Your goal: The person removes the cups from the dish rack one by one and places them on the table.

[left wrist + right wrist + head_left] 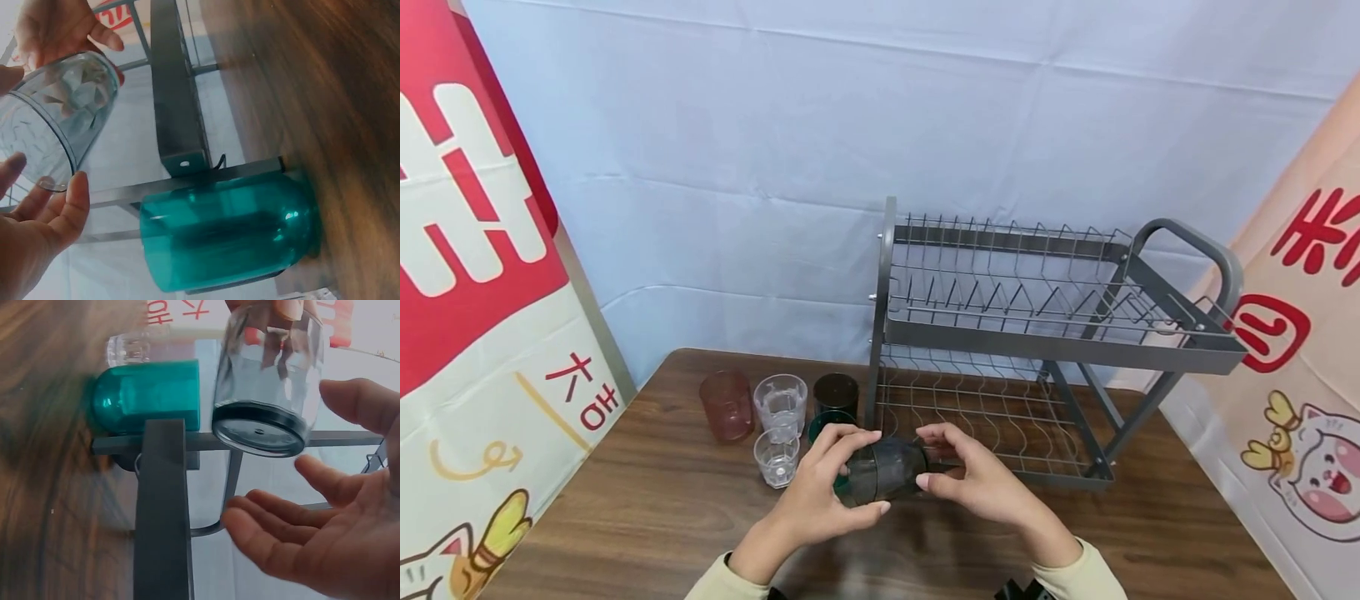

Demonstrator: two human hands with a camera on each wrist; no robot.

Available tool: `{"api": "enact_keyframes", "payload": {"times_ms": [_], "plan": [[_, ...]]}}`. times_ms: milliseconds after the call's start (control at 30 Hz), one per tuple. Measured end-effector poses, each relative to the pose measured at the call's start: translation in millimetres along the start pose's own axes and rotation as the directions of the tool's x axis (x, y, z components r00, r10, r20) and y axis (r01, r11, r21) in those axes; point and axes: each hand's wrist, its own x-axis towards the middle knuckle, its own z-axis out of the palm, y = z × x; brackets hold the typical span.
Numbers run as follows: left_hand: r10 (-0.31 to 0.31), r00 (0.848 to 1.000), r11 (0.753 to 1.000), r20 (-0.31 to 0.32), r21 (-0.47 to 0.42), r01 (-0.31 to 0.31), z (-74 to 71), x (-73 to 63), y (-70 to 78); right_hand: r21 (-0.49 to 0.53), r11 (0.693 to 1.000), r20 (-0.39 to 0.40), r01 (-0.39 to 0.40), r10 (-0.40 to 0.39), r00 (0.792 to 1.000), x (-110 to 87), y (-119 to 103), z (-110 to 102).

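Observation:
A see-through grey glass (891,468) is held sideways above the table, in front of the rack. My left hand (823,492) grips it around the rim end, fingertips on the wall of the glass (87,112) in the left wrist view. Spread beside the base is my right hand (977,479). In the right wrist view, a gap shows between its fingers (269,544) and the base of the glass (259,428). A teal cup (231,231) stands upright close by, partly hidden behind the left hand in the head view.
A grey two-tier dish rack (1060,346) stands at the back right. Left of it are a dark cup (837,390), a reddish cup (727,407), a taller clear glass (781,400) and a small clear glass (777,458) on the wooden table (647,500).

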Motion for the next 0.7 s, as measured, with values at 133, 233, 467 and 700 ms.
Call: {"api": "enact_keyframes", "payload": {"times_ms": [133, 233, 467, 700], "plan": [[-0.008, 1.000, 0.999, 0.030, 0.036, 0.007, -4.6, 0.5, 3.2, -0.076, 0.997, 0.003, -0.017, 0.018, 1.000, -0.4, -1.6, -0.1], [-0.005, 0.999, 0.998, 0.049, 0.064, 0.002, -7.5, 0.3, 4.3, -0.132, 0.991, -0.011, -0.020, 0.019, 1.000, -0.4, -2.9, 0.1], [0.006, 0.997, 0.988, 0.080, 0.153, -0.018, -15.6, -2.2, 4.6, -0.262, 0.965, -0.047, -0.015, 0.003, 0.999, -0.4, -3.5, 2.4], [-0.018, 0.994, 0.983, 0.107, 0.181, -0.002, -25.6, -4.2, 5.1, -0.382, 0.924, -0.040, -0.007, -0.009, 0.999, 2.9, -3.9, 9.8]]}}
